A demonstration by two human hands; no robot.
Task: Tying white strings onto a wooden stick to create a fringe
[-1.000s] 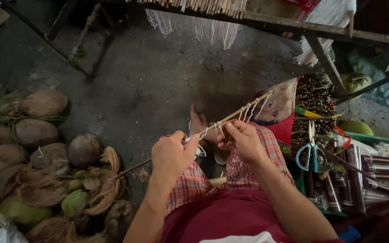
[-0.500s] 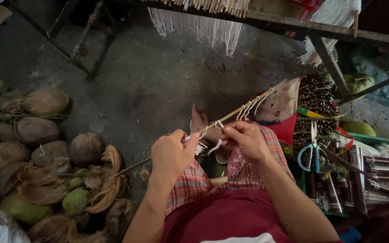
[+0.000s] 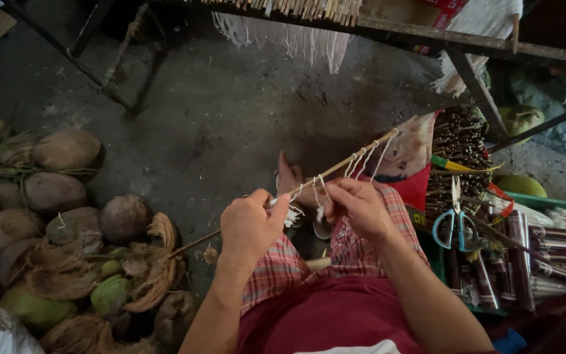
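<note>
Dark concrete floor (image 3: pixel 217 124) spreads under me, coconuts (image 3: pixel 54 196) piled at nine o'clock, scissors (image 3: pixel 452 226) at three. My left hand (image 3: pixel 250 226) is closed around the thin stick (image 3: pixel 345 160), which slants toward one o'clock; my right hand (image 3: pixel 360 206) pinches a white string (image 3: pixel 317 193) tied on it. Pulling too hard could snap the stick or slip the knot.

Husked coconuts (image 3: pixel 47 196) are heaped at left on the concrete floor (image 3: pixel 217 111); blue-handled scissors (image 3: pixel 454 221) are laid among dark stick bundles (image 3: pixel 456 147) at right.
</note>
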